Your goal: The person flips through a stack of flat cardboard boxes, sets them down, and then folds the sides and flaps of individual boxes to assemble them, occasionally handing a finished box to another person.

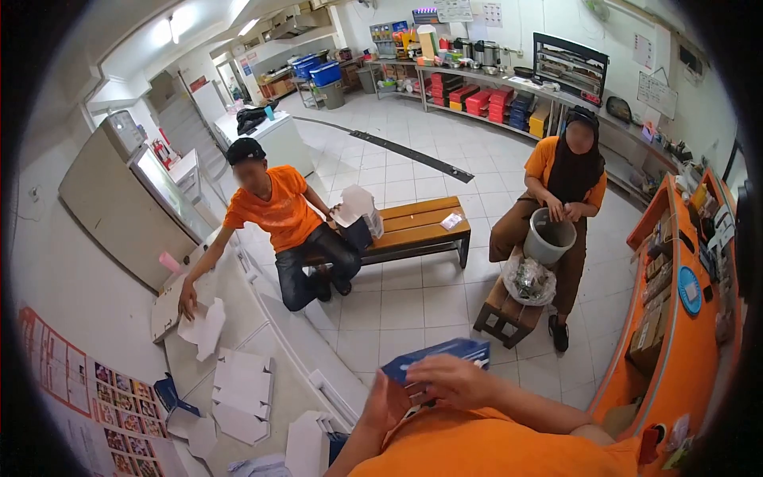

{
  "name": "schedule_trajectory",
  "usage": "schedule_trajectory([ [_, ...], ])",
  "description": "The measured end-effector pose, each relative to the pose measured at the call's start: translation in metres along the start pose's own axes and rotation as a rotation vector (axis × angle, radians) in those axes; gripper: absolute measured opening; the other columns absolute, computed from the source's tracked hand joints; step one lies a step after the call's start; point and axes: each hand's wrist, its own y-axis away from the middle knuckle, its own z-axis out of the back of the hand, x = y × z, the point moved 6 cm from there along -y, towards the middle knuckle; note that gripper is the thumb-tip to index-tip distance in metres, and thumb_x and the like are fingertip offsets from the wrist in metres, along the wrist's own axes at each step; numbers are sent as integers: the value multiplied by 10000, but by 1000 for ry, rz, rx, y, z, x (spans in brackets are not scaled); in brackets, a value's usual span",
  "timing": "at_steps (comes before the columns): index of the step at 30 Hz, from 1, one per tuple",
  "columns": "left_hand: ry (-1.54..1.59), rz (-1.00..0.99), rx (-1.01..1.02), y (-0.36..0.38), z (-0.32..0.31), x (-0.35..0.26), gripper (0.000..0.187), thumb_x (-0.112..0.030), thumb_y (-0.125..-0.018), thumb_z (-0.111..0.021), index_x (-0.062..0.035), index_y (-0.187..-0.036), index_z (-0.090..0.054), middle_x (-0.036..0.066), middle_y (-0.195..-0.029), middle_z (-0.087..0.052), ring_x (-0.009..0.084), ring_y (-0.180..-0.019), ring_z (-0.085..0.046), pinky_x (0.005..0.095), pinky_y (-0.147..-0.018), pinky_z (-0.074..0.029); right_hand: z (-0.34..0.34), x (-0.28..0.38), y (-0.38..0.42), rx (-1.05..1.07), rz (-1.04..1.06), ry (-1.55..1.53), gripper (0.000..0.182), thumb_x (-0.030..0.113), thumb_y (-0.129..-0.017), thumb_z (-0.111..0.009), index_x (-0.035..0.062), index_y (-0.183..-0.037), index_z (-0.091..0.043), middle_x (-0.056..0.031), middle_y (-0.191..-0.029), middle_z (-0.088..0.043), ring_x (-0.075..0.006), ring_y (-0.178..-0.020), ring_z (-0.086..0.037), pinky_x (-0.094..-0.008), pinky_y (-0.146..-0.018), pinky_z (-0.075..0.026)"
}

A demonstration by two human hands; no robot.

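Close to my body, a blue cardboard box sits between my two hands, slightly smeared by motion. My left hand grips its near left side, thumb upward. My right hand lies across its near side with the fingers bent against the card; parts of the box are hidden behind both hands. On the white counter to my left lie an unfolded white cardboard blank and a stack of folded white box pieces. A blue and white piece lies farther left.
A seated co-worker reaches over the counter to a white cardboard piece. Another person sits with hands at a grey bucket, beside a plastic bag of greens. A wooden bench stands ahead; an orange shelf counter is at right.
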Motion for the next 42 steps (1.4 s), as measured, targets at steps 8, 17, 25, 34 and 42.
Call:
schedule_trajectory([
  [8, -387, -357, -371, 3, 32, 12, 219, -195, -1058, -608, -54, -1226, -615, 64, -1094, -699, 219, -979, -701, 374, -858, -593, -25, -1, 7, -159, -82, 192, 608, 85, -893, -751, 75, -1469, -555, -209, -1314, -571, -411, -1243, -547, -489, -1038, -468],
  [17, -267, -349, -365, 3, 32, 12, 226, -186, -1087, -539, -101, -1292, -586, 90, -1232, -677, 203, -1071, -692, 361, -899, -620, -35, -16, 13, -181, -66, 281, 454, 256, -957, -703, 252, -1408, -660, -194, -1435, -542, -403, -1341, -494, -565, -1085, -390],
  [25, -442, -446, -291, 4, -4, 10, 334, -41, -1067, -517, -46, -1396, -458, 111, -1164, -681, 213, -1057, -684, 360, -924, -586, -51, -19, 16, -186, -131, 489, 637, 254, -953, -710, 199, -1547, -487, -235, -1402, -524, -434, -1281, -525, -601, -1035, -396],
  [34, -808, -436, -438, 31, 41, -33, 245, -78, -1065, -555, 13, -1267, -659, 75, -1064, -740, 92, -958, -669, 237, -815, -540, -13, -40, 6, -81, -495, 30, 493, 253, -991, -694, 100, -1444, -573, -182, -1234, -656, -329, -1027, -682, -384, -867, -550],
  [42, -1314, -337, -296, 47, 6, -20, 487, 4, -1011, -558, -17, -1471, -400, 93, -846, -731, 108, -724, -671, 202, -671, -505, -37, -42, 10, 323, -445, -268, 473, 393, -987, -703, 93, -1349, -656, -185, -1101, -748, -315, -961, -737, -361, -876, -553],
])
